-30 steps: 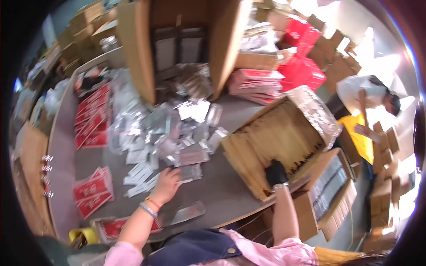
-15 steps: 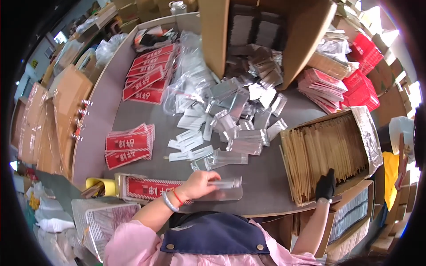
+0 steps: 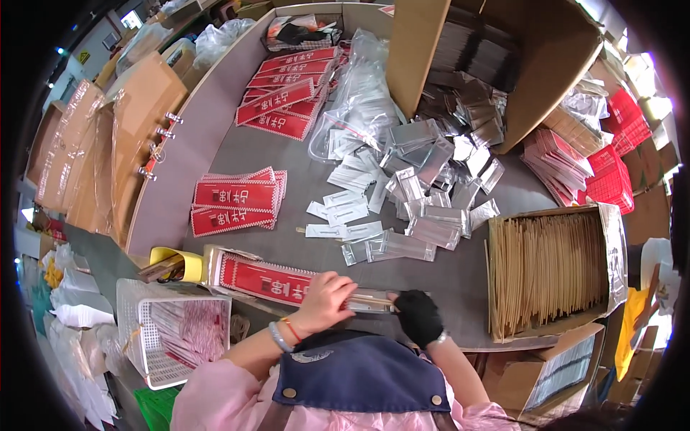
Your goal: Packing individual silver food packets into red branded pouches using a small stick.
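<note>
My bare left hand (image 3: 329, 302) is closed on a clear, silvery packet (image 3: 381, 294) near the front edge of the table. My right hand (image 3: 419, 317), in a black fingerless glove, pinches the right end of a slim tan stick (image 3: 370, 302). The stick lies across between the two hands, along the packet; whether it is inside is too small to tell. Just left of my left hand, long red printed sleeves (image 3: 266, 279) lie in an open carton. Beyond my hands spreads a heap of small clear and silver packets (image 3: 435, 223).
At the right stands a carton packed with tan sticks (image 3: 550, 266). Red printed sleeves (image 3: 236, 201) lie in stacks at the left. A tall cardboard box (image 3: 410, 57) spills packets at the back. A white basket (image 3: 147, 359) and a yellow holder (image 3: 188, 266) sit at front left.
My right hand has left the carton of tan sticks and come left to my left hand, bringing a stick. My left hand stays at the packet. The view has shifted.
</note>
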